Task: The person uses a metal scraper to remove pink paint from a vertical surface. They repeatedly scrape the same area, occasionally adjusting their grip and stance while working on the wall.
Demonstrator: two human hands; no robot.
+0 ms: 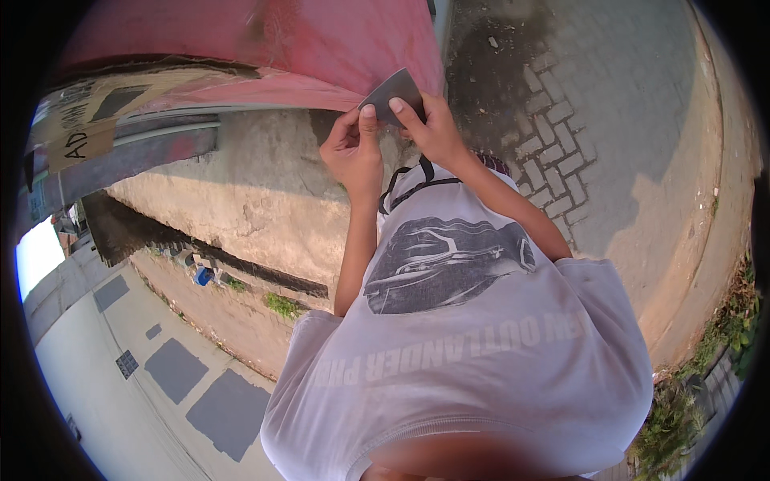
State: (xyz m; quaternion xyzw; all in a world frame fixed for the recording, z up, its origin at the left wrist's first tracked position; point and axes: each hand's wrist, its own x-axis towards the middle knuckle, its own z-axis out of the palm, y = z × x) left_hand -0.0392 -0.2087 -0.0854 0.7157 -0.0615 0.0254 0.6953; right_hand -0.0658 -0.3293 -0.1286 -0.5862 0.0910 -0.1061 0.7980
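Note:
A small dark grey sheet (398, 85), looking like a piece of sandpaper, is held up between my two hands. My left hand (353, 152) is closed on its left edge, thumb pointing up along the near face. From the right, my right hand (439, 135) pinches it with the thumb pressed flat on the same face. The fingers behind the sheet are mostly hidden. Just beyond the sheet is a large red, worn-looking surface (321, 48); I cannot tell whether the sheet touches it.
A brown cardboard piece with handwriting (80, 144) hangs at the far left by the red surface. Below it runs a low concrete wall (233, 208) beside a dark gutter. Paving blocks (561, 152) cover the ground to the right, and plants (670, 425) grow at lower right.

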